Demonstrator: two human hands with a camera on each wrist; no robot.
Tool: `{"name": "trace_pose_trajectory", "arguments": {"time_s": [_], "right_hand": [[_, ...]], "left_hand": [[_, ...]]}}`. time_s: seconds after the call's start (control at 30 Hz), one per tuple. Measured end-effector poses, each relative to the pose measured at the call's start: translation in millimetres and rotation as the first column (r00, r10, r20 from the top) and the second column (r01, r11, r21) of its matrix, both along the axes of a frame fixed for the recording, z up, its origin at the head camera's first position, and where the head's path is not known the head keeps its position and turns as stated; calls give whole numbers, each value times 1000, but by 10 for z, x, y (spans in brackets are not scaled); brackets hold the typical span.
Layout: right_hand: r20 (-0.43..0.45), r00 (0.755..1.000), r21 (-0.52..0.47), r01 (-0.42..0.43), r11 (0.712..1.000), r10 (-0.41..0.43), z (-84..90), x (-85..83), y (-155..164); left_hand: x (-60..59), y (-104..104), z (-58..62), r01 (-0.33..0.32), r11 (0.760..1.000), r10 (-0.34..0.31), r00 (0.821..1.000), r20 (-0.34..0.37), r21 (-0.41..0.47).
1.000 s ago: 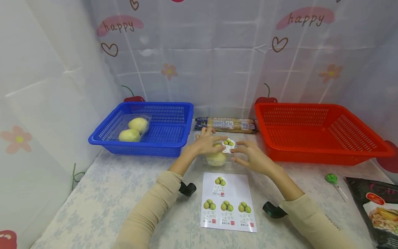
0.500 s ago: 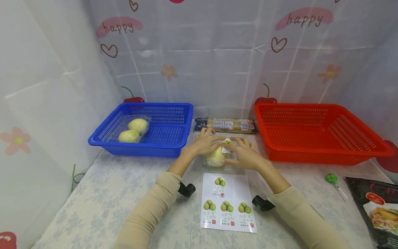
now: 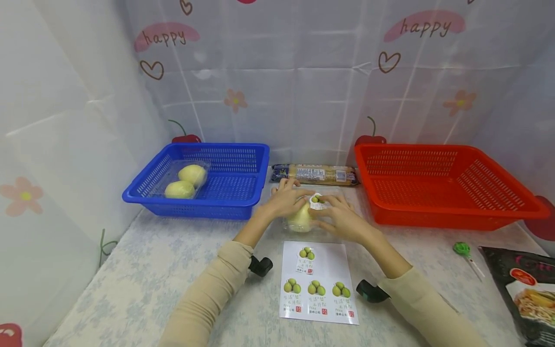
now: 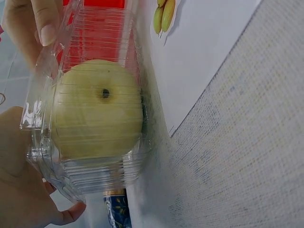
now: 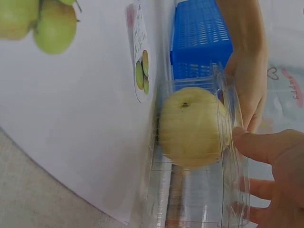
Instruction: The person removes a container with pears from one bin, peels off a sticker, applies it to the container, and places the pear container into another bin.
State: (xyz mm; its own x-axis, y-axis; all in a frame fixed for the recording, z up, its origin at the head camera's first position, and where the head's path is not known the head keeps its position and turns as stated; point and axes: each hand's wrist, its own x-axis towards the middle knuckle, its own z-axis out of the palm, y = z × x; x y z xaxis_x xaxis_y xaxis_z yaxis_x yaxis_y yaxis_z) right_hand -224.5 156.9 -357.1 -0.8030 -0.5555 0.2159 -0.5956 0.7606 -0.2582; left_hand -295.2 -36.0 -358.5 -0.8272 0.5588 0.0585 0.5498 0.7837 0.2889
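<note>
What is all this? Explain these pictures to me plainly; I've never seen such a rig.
There is no machine: a person works with two bare hands, left hand and right hand. The wide picture is from a head camera; each close-up is from a wrist camera. Both hands touch a clear, ridged plastic box holding a round, pale-yellow fruit; a white paper sticker shows between them, whether stuck down I cannot tell. On the pale patterned cloth are a white rectangular paper sheet of pear stickers, a blue plastic basket and a red plastic basket.

A pale curtain (image 3: 295, 115) with 2 "happy" prints (image 3: 166, 37) hangs behind a blue-patterned tablecloth (image 3: 143, 284).
</note>
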Motion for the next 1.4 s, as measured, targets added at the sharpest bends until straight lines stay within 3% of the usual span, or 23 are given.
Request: {"name": "trace_pose_trajectory", "arguments": {"time_s": [0.17, 0.37, 0.53, 0.67, 0.83, 0.93, 1.07, 1.13, 1.2, 1.27, 1.33, 1.4], "right_hand": [[-89, 994, -34, -74, 997, 71, -20, 41, 61], [-83, 996, -83, -43, 996, 36, -37, 88, 124], [-77, 994, -97, 70, 993, -78, -44, 135, 197], [-70, 976, -101, 198, 975, -206, -54, 171, 244], [-4, 918, -171, 390, 905, -397, -64, 237, 258], [33, 894, -188, 445, 876, -447, -45, 282, 251], [200, 911, -166, 394, 904, -361, -4, 329, 224], [326, 902, -188, 356, 915, -284, -6, 340, 207], [459, 862, -246, 357, 901, -216, -27, 352, 188], [553, 818, -315, 382, 869, -159, -59, 362, 174], [621, 776, -373, 415, 830, -109, -93, 374, 165], [658, 751, -420, 430, 799, -59, -121, 383, 160]], "left_hand": [[5, -4, 0, 2, 1000, -2, 1000, -11, 0], [11, -12, -18, 0, 1000, 0, 1000, -16, -6], [27, -8, -17, -9, 1000, 9, 1000, -30, -14], [43, -19, -13, -19, 1000, 19, 999, -50, -6], [51, -37, -57, -47, 997, 49, 998, -37, 61], [58, -39, -90, -66, 992, 67, 998, -7, 111], [90, -30, -86, -99, 985, 99, 995, 10, 139], [115, -24, -66, -116, 984, 115, 993, 21, 136], [145, -21, -48, -132, 984, 129, 991, 35, 119], [179, -26, -30, -137, 985, 132, 990, 52, 109], [214, -37, -18, -136, 985, 129, 989, 67, 102], [242, -55, -13, -127, 985, 118, 989, 84, 112]]}}
